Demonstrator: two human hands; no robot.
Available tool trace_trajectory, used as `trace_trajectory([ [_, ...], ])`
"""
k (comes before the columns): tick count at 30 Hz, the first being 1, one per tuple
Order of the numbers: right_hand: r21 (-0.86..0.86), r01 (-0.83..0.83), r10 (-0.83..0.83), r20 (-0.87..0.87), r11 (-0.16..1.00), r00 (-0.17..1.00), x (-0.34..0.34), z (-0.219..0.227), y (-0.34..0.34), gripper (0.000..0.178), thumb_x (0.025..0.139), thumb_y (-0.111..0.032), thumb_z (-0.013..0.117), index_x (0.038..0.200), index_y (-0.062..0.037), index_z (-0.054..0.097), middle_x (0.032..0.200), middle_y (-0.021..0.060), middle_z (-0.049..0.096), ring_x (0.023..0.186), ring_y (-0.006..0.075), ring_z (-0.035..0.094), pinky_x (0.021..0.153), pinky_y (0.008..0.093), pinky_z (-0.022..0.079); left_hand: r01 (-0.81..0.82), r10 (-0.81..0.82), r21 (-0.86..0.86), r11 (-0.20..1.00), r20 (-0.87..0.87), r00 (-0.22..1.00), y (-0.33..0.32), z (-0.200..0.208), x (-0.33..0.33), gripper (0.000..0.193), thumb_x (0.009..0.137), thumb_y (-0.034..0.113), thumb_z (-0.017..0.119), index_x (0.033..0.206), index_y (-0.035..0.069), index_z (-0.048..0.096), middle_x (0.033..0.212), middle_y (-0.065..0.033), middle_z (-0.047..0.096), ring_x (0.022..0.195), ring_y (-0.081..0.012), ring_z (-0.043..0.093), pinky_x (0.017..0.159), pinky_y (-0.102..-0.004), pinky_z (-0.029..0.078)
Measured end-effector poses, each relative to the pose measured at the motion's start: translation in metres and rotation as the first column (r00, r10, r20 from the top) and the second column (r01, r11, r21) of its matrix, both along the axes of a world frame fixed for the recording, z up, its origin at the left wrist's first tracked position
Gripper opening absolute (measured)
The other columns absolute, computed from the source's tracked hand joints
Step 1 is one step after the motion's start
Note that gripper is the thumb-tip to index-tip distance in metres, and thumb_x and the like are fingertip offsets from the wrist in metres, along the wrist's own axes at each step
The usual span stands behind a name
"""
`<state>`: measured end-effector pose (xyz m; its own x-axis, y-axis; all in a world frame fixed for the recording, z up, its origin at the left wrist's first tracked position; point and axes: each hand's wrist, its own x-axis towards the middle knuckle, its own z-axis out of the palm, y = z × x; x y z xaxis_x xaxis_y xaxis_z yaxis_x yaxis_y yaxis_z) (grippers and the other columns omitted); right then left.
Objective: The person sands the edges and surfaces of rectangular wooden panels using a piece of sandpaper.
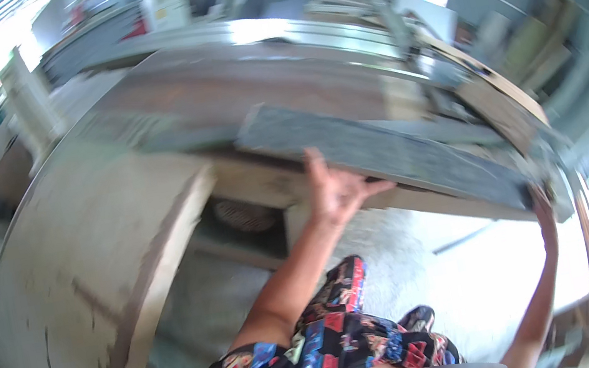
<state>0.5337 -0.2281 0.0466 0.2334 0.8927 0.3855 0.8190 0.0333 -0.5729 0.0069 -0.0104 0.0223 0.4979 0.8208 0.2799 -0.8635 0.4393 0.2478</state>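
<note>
A long grey board [382, 146] with a worn, scuffed face lies slantwise in front of me, its left end over the worktable and its right end nearer me. My left hand [338, 190] is at its near long edge, thumb and a finger spread wide against it; the other fingers are partly hidden by the board. At the right end, my right hand [541, 206] grips the corner, with its fingers blurred. Beneath the board runs a pale wooden edge of the worktable [422, 200].
A large pale sheet with a rough brown edge [89, 257] covers the table's left side. Below it, a recess holds a round grille-like thing [243, 214]. Metal rails [318, 43] cross the far side. Wooden strips [486, 74] and leaning planks [537, 50] stand at right.
</note>
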Motion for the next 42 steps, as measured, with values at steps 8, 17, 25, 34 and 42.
trace_trajectory([
  [8, 0.172, 0.188, -0.231, 0.282, 0.967, 0.931, -0.145, 0.016, 0.072, 0.028, 0.094, -0.018, 0.048, 0.118, -0.0110, 0.060, 0.121, 0.0119, 0.058, 0.113, 0.0286, 0.054, 0.093, 0.0376, 0.045, 0.055, -0.066, 0.197, 0.979, 0.046, 0.997, -0.004, 0.016, -0.006, 0.086, 0.084, 0.073, 0.037, 0.145, 0.013, 0.026, 0.146, -0.0137, 0.034, 0.131, -0.0406, 0.037, 0.094, -0.0747, 0.031],
  [17, 0.206, -0.264, 0.161, 0.413, 0.942, 0.897, -0.357, 0.031, 0.180, 0.035, 0.090, -0.028, 0.051, 0.122, -0.0160, 0.057, 0.128, 0.0090, 0.053, 0.126, 0.0300, 0.044, 0.103, 0.0461, 0.035, 0.039, -0.060, 0.315, 0.948, 0.055, 0.997, 0.003, 0.001, -0.007, 0.100, 0.076, 0.081, 0.039, 0.144, 0.009, 0.026, 0.146, -0.0148, 0.035, 0.131, -0.0355, 0.039, 0.100, -0.0672, 0.031],
  [25, 0.291, -0.468, 0.372, 0.329, 0.834, 0.868, -0.463, 0.028, 0.194, 0.043, 0.083, -0.028, 0.059, 0.124, -0.0175, 0.057, 0.134, 0.0068, 0.051, 0.130, 0.0268, 0.041, 0.107, 0.0425, 0.031, -0.164, 0.159, 0.021, 0.986, 0.135, 0.978, 0.007, -0.009, -0.006, 0.088, 0.081, 0.071, 0.048, 0.140, 0.007, 0.035, 0.142, -0.0104, 0.041, 0.133, -0.0272, 0.036, 0.109, -0.0498, 0.029],
  [34, 0.218, -0.289, 0.147, 0.502, 0.932, 0.852, -0.311, 0.024, 0.120, 0.037, 0.091, -0.030, 0.051, 0.127, -0.0185, 0.055, 0.135, 0.0074, 0.049, 0.131, 0.0252, 0.040, 0.107, 0.0423, 0.030, 0.079, -0.098, 0.232, 0.970, 0.070, 0.993, 0.000, 0.007, -0.006, 0.082, 0.088, 0.059, 0.049, 0.147, 0.011, 0.019, 0.151, -0.0155, 0.024, 0.137, -0.0405, 0.024, 0.101, -0.0729, 0.023],
  [42, 0.109, 0.289, -0.308, 0.356, 0.951, 0.882, -0.124, 0.012, 0.059, 0.032, 0.096, -0.031, 0.044, 0.126, -0.0271, 0.055, 0.132, 0.0040, 0.051, 0.128, 0.0237, 0.042, 0.104, 0.0483, 0.034, -0.022, 0.024, 0.141, 0.990, -0.016, 1.000, -0.003, 0.014, -0.008, 0.080, 0.087, 0.062, 0.048, 0.147, 0.016, 0.022, 0.151, -0.0131, 0.025, 0.135, -0.0398, 0.029, 0.098, -0.0750, 0.027],
])
